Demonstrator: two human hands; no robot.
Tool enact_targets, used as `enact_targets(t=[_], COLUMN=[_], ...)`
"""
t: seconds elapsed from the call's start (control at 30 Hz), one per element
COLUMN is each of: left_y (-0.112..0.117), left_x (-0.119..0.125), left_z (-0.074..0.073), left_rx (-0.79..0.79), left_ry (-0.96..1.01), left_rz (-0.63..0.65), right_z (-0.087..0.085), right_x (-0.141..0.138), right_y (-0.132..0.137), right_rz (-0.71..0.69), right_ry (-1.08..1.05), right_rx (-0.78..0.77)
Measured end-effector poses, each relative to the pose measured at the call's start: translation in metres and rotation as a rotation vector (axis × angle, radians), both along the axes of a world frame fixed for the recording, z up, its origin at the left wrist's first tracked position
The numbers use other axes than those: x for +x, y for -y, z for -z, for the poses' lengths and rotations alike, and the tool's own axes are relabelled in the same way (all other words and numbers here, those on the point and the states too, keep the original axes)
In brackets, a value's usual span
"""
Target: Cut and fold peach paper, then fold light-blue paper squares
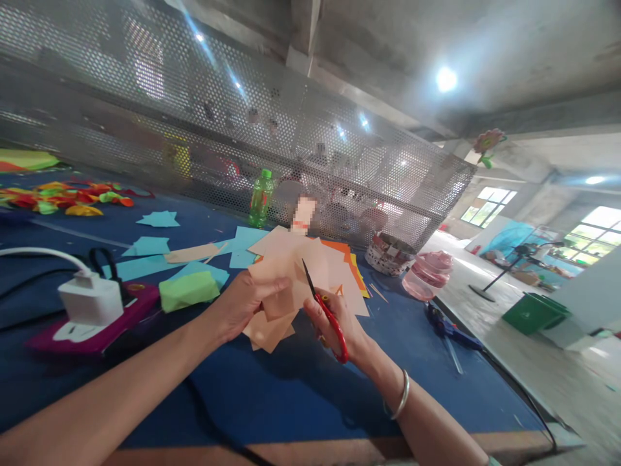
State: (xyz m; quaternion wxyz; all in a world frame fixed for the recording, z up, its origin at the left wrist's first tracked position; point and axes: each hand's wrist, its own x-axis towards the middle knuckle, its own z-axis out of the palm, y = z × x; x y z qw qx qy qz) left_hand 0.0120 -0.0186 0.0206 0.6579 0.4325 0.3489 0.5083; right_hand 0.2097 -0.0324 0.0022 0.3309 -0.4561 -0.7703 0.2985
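My left hand (250,301) pinches a piece of pale orange paper (276,299), thumb lying along its upper face. In my right hand (342,317) is a pair of scissors (334,320) with red handles, its dark blades pointing up and away, just right of the held paper. From here the blades look apart from that paper. Beneath and behind both hands lies a pile of peach paper sheets (310,259), with an orange sheet (337,249) showing at its right edge. Smaller peach cut pieces (269,333) rest on the blue table below my left hand.
Blue paper pieces (158,219) and a green paper stack (189,291) lie left. A white charger (90,298) sits on a purple power strip (138,310). A green bottle (261,197) stands by the perforated screen (301,142). Right are a woven basket (391,252), pink container (429,275) and glue gun (451,330).
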Motion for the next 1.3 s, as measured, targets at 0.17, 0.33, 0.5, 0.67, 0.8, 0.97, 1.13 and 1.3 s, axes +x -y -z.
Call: enact_targets(t=[0.17, 0.33, 0.5, 0.67, 0.8, 0.97, 1.13, 1.3], left_y=[-0.0009, 0.0007, 0.0023, 0.0032, 0.0018, 0.0022, 0.0042, 0.0029], left_x=[-0.0015, -0.0015, -0.0016, -0.002, -0.0025, -0.0015, -0.0001, -0.0001], left_z=[0.0019, 0.0004, -0.0025, -0.0056, -0.0013, 0.0032, 0.0005, 0.001], left_rx=[-0.012, -0.015, -0.051, -0.068, -0.046, -0.086, -0.097, -0.085], left_ry=[0.016, 0.025, -0.001, -0.013, 0.008, -0.004, 0.006, 0.012], left_rz=[0.066, 0.06, 0.071, 0.058, 0.099, 0.157, 0.17, 0.16], right_z=[0.0003, -0.0006, -0.0026, -0.0055, -0.0059, -0.0048, -0.006, -0.0075], right_x=[0.0012, 0.001, 0.0005, -0.0006, -0.0003, 0.0009, 0.0002, -0.001], right_y=[0.0012, 0.0026, 0.0022, 0.003, 0.0036, 0.0025, 0.0035, 0.005], right_rz=[0.001, 0.016, 0.054, 0.048, 0.051, 0.045, 0.048, 0.073], right_ry=[-0.049, -0.036, -0.003, -0.004, 0.001, 0.003, 0.002, 0.006], right_rx=[-0.034, -0.059, -0.057, -0.03, -0.001, 0.002, -0.009, -0.016])
